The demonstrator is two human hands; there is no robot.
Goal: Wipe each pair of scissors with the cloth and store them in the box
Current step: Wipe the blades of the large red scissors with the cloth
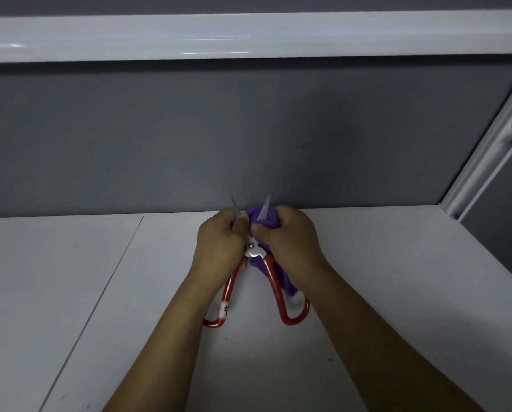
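A seam line [100, 292] crosses the white table [55, 263] at the far left, slanting towards 1 o'clock. Near the middle, the left hand [219, 248] is curled tight round the left blade of the scissors [251, 248], just above the shiny pivot screw. The scissors are spread wide in an X over the middle of the table, close to the grey wall [189, 129]: the thin silver blade tips point to 11 and 1 o'clock, and the glossy red loop handles run down to 7 and 5 o'clock. The 7 o'clock handle carries a small white label [225, 309] with a dark mark. Whether the handles touch the table cannot be told. A purple cloth [260, 217] is bunched round the right blade, and a strip of it trails down behind the 5 o'clock handle. The right hand [290, 242] grips that cloth, its fingers closed over it. At 2 o'clock a white frame post [486, 162] slants up beside the wall.
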